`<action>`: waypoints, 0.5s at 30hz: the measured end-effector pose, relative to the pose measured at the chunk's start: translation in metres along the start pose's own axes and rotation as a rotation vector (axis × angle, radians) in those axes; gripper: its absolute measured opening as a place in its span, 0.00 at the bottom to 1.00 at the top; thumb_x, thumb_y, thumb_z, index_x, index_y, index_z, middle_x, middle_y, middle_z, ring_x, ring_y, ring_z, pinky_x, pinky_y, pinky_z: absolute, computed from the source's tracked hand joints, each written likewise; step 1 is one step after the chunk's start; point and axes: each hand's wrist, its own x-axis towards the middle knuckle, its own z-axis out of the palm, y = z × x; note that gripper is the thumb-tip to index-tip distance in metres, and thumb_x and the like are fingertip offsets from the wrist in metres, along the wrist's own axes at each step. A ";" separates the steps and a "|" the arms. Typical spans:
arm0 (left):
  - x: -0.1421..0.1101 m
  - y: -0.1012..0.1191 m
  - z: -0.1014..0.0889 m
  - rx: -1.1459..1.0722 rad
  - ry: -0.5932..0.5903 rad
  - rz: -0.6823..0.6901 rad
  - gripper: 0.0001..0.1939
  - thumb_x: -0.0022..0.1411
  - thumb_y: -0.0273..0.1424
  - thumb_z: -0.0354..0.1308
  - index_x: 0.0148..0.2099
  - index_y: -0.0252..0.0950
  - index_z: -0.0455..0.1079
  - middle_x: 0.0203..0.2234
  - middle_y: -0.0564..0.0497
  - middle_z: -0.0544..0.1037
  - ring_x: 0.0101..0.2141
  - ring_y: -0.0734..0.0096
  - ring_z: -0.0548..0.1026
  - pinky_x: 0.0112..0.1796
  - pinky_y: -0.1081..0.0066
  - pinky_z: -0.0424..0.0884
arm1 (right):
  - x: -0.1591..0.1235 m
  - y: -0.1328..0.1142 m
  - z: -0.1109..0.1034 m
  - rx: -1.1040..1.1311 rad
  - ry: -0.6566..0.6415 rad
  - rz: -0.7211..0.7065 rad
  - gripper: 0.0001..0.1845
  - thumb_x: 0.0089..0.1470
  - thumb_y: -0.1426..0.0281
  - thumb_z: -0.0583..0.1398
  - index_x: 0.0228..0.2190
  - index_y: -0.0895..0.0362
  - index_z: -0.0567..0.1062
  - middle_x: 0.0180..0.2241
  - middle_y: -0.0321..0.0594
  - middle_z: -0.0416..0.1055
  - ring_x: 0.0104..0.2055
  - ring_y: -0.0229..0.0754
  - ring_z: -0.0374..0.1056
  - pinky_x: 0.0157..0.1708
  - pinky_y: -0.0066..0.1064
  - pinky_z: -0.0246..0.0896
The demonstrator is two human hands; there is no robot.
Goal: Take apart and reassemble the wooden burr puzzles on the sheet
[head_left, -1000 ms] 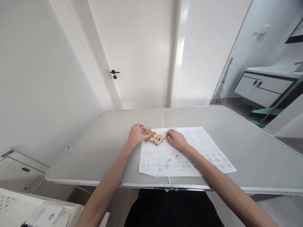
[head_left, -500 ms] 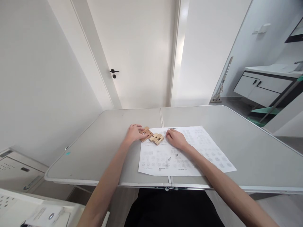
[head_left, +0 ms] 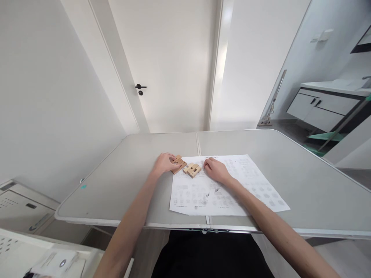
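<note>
L hand (head_left: pixel 165 163) grip pinching darker wood pcs (head_left: pixel 179 163); R hand (head_left: pixel 216 170) loosely curled on paper (head_left: pixel 232 193).

White door (head_left: pixel 174 69), black handle (head_left: pixel 140 87); pale walls (head_left: pixel 46 92); grey table (head_left: pixel 130 170); white vanity cabinet (head_left: pixel 321 106) at right.

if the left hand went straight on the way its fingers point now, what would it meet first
The darker wooden pieces, right at the fingers of the left hand; how firmly they touch is hard to judge from this view.
</note>
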 end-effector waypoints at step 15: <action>-0.004 0.005 -0.001 -0.063 -0.009 -0.031 0.08 0.52 0.42 0.68 0.32 0.44 0.81 0.40 0.52 0.85 0.39 0.59 0.82 0.39 0.65 0.74 | -0.001 -0.001 -0.002 0.017 0.008 0.000 0.12 0.64 0.73 0.51 0.36 0.54 0.75 0.42 0.42 0.76 0.43 0.43 0.70 0.37 0.30 0.55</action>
